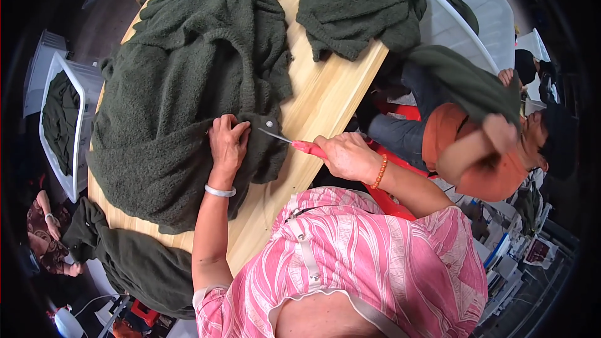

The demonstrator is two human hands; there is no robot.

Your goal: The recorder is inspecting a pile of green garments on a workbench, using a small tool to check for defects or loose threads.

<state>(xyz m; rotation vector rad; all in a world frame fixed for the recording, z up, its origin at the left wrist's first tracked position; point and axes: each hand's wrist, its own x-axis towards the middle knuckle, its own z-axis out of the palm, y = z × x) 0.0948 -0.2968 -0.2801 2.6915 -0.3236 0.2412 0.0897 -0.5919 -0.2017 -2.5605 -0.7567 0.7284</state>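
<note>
Your left grip (228, 144) pinched the garment (169, 97) while your right grip (348, 155) clasped the scissors (303, 146), which were best angled shallowly.

One head-worn fisheye camera looks down from close above a wooden table (327, 92).

Garment (163, 106) looked matt, rough, nubby cloth, tabletop (325, 94) was smooth wood, blade (274, 135) looked metal, handle (308, 149) looked plastic, bin (79, 138) looked plastic

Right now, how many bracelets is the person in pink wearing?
2. A pale bangle is on the left wrist and an orange beaded bracelet on the right wrist. Both wrists are uncovered, so none seem hidden.
</note>
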